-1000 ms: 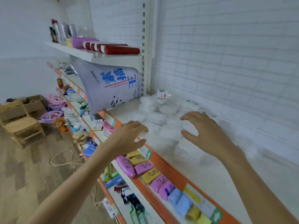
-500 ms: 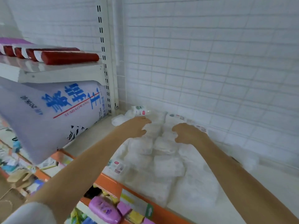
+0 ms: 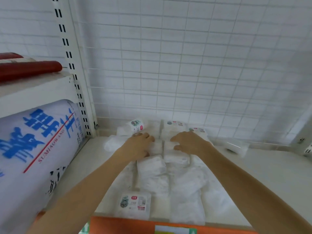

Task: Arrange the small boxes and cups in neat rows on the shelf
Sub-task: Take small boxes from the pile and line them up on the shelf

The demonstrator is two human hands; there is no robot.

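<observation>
Several small clear boxes of white pads lie in rough rows on the white shelf [image 3: 263, 174]. My left hand [image 3: 138, 146] rests palm down on a box in the left column, fingers curled. My right hand [image 3: 187, 142] presses on the neighbouring box [image 3: 175, 157], fingers bent over its far edge. A labelled round cup [image 3: 136, 126] lies tilted on its side at the back left. Another labelled box [image 3: 135, 204] sits at the front edge. Two labelled boxes [image 3: 173, 125] stand against the back wall.
A large white sack with blue characters [image 3: 33, 149] fills the bay on the left behind the slotted upright [image 3: 79, 92]. Red tubes [image 3: 28, 70] lie on the shelf above it. A clear box [image 3: 236, 146] sits alone at the right. Orange price rail [image 3: 152, 225] runs along the front.
The view has swung right and closer to the shelf. Both hands have moved from above the front edge to the back rows and now press on the boxes.
</observation>
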